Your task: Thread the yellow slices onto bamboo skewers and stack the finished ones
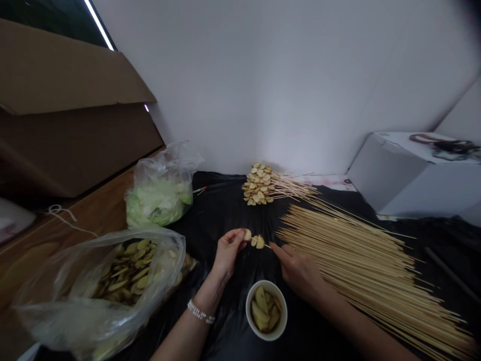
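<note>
Near the middle of the black-covered table, my left hand [228, 250] pinches a thin potato slice [247, 234] at the tip of a wooden skewer [267, 245]. My right hand [296, 265] grips that skewer from the other side, its fingers closed round the stick. A few more potato slices [258, 241] sit on the skewer between my two hands. Just below them stands a white cup [251, 328] holding potato slices. Beyond my hands lies a pile of loaded potato skewers [259, 185], their sticks pointing right.
A wide heap of bare skewers [356, 255] spreads on the right. On the left are an open plastic bag [165, 260] of potato slices and a tied bag [161, 195] of pale green vegetable. A cardboard box [75, 125] and a white box [413, 170] stand at the sides.
</note>
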Demonstrator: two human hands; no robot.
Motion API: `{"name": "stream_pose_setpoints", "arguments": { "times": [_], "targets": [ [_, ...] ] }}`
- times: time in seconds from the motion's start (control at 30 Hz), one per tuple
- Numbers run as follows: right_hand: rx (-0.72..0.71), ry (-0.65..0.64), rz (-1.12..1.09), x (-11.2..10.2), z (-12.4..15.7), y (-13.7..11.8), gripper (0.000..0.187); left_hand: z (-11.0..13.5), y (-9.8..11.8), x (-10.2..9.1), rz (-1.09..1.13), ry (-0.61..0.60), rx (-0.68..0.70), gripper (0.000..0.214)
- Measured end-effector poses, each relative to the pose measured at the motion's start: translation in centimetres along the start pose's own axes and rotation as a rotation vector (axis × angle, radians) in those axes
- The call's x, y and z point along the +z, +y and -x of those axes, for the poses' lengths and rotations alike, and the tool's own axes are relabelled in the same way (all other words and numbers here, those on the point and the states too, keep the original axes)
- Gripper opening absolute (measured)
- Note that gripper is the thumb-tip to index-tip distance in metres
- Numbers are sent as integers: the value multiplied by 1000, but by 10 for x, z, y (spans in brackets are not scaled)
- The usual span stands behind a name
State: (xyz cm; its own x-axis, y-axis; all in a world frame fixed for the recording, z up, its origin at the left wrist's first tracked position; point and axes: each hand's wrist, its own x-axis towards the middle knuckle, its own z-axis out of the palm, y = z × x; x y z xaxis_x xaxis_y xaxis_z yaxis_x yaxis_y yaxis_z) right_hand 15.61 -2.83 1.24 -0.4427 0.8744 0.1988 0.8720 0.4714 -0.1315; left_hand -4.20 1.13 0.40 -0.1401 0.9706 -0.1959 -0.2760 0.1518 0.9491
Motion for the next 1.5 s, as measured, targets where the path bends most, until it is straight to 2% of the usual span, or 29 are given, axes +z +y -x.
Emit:
{"name": "stream_pose_setpoints", "arguments": {
  "times": [0.17, 0.57, 0.77, 1.03, 1.17, 1.27, 1.4, 1.5],
  "targets": [
    [-21, 7, -20, 2, 1, -2, 51, -1, -4, -1, -9, 3, 24, 27],
    [7, -1, -30, 4, 1, -5, 50, -5, -12, -3, -46, 67, 57, 32],
    [-54, 22, 51, 6, 2, -4, 56, -6, -12, -2, -69, 57, 59, 34],
    [52, -57, -169, 0, -2, -4, 43, -6, -12, -2, -81, 40, 61, 33],
    [-1, -38, -50, 6, 0, -4, 53, -7, -14, -3, -76, 40, 55, 33],
    [-8, -35, -23, 10, 1, -4, 54, -7, -15, -3, -80, 34, 52, 33],
    [57, -21, -136, 4, -4, 0, 46, -3, -11, 1, -14, 0, 74, 36],
    [87, 63, -284, -8, -11, 7, 35, 3, -6, 5, 75, -68, 72, 51]
  ]
}}
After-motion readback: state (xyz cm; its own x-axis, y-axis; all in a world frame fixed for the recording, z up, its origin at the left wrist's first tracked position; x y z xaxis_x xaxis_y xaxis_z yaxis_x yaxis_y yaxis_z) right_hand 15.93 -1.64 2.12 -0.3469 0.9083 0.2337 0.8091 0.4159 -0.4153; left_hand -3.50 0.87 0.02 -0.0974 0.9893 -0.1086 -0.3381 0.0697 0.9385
